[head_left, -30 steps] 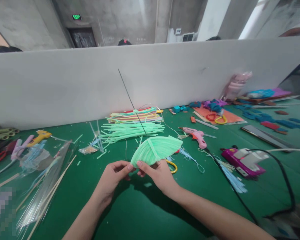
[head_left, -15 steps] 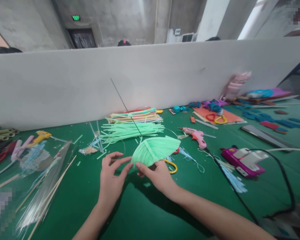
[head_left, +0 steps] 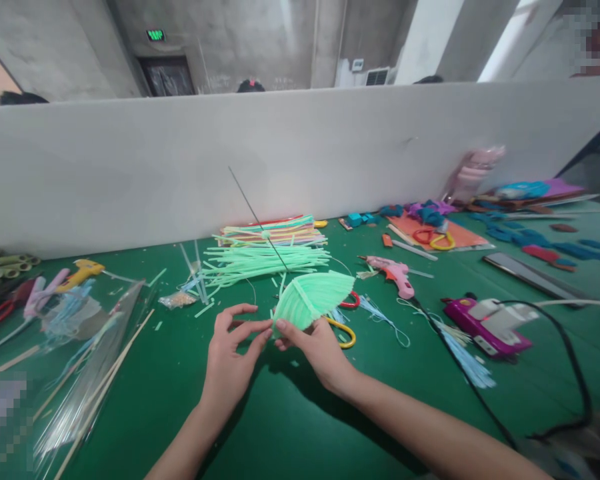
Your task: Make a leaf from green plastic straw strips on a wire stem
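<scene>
Head view: a grey partition [head_left: 180,160] stands along the far edge of the counter [head_left: 280,427], which has a green surface. Green stems [head_left: 260,259] lie crosswise in a loose bundle at the centre rear of the counter. Coloured stems [head_left: 275,233] lie directly behind them, near the foot of the partition.

Both hands work above the counter, in front of the bundles. The right hand [head_left: 325,357] grasps the green fan [head_left: 316,297] at its lower edge, thumb on the near face and remaining fingers behind. The left hand [head_left: 235,357] is at the left corner of the fan, thumb and forefinger tips close together; whether they grip the corner or only touch it cannot be told. Its other fingers are spread and slightly bent.

The fan is held tilted, clear of the counter, with a raised rib across its face. A thin dark rod [head_left: 250,205] extends up and left from the fan's upper edge and carries a green knot [head_left: 266,235] partway along.

A purple power strip [head_left: 485,327] lies well to the right. A pink glue gun [head_left: 397,275] lies between it and the green stems. Scissors [head_left: 350,333] lie beyond the right hand, partly hidden. A small bead bag [head_left: 177,300] lies left of centre.
</scene>
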Demonstrator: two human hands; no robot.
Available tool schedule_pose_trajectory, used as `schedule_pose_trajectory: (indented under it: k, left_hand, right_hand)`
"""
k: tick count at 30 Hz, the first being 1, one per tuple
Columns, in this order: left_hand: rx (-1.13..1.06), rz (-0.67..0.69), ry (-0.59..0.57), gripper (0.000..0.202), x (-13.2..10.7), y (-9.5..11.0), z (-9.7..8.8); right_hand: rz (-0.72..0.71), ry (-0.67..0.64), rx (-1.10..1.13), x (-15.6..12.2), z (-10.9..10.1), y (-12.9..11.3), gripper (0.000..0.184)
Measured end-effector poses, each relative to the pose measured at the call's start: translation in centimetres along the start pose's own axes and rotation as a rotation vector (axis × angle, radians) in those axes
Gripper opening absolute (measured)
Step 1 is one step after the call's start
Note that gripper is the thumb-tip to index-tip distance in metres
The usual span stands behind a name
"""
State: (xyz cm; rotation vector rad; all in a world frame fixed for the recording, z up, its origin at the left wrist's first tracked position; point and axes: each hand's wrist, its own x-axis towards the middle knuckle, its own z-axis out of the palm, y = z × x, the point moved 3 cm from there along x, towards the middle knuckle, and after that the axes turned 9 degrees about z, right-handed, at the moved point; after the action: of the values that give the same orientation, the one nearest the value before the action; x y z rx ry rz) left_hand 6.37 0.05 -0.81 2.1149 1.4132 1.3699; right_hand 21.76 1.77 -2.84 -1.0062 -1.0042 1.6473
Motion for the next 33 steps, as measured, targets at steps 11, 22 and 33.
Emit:
schedule_pose_trajectory:
  k: [11, 22, 33]
  left_hand:
    - [0.108, 0.022, 0.127, 0.012, 0.2, 0.5, -0.5]
    - [0.116, 0.074, 0.039, 0.014, 0.0, 0.7, -0.2]
    - [0.107, 0.157, 0.02, 0.013, 0.0, 1.0, -0.2]
  right_hand:
    - [-0.05, -0.063, -0.158, -0.4, 0.6, 0.2, 0.029]
    - [-0.085, -0.13, -0.214, -0.1, 0.1, 0.6, 0.027]
    - [-0.071, -0.067, -0.21, -0.3, 0.0, 0.0, 0.031]
